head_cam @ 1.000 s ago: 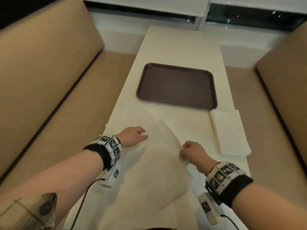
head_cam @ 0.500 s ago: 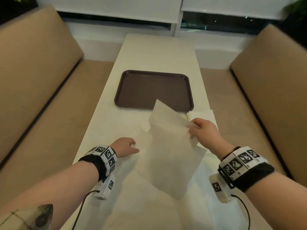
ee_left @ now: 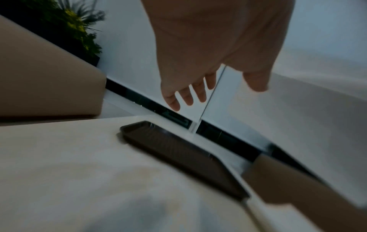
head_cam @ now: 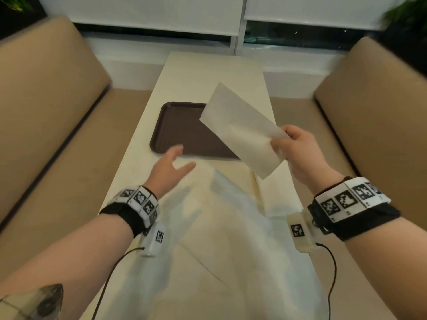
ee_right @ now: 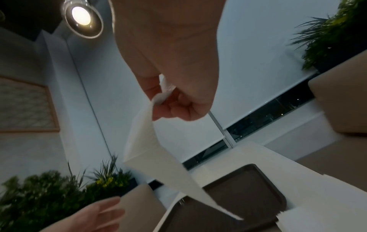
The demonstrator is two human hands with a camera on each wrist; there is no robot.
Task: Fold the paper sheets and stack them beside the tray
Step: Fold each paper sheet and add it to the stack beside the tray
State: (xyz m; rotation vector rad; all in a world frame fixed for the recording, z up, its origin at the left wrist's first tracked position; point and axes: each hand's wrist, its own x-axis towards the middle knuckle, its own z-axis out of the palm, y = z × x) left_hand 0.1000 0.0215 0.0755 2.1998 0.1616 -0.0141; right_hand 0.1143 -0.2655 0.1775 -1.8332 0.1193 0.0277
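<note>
My right hand (head_cam: 285,144) pinches one edge of a folded white paper sheet (head_cam: 240,130) and holds it in the air above the near right part of the brown tray (head_cam: 182,128). In the right wrist view the thumb and curled fingers (ee_right: 174,103) clamp the sheet (ee_right: 151,150), which hangs down toward the tray (ee_right: 246,185). My left hand (head_cam: 172,163) hovers with its fingers spread, holding nothing, just in front of the tray's near edge. In the left wrist view that hand (ee_left: 208,75) is raised above the tray (ee_left: 182,155). More loose sheets (head_cam: 226,227) lie flat on the table below my wrists.
The narrow cream table (head_cam: 215,72) runs away from me between two tan benches (head_cam: 46,107) (head_cam: 374,107). A window sill and blinds close off the far end. Potted plants (ee_right: 49,188) stand behind the benches. Cables trail from both wrist units.
My right hand lifted the sheet off the table and raised it up over the tray. My left hand left the paper pile and rose forward with its fingers spread. The head tilted up.
</note>
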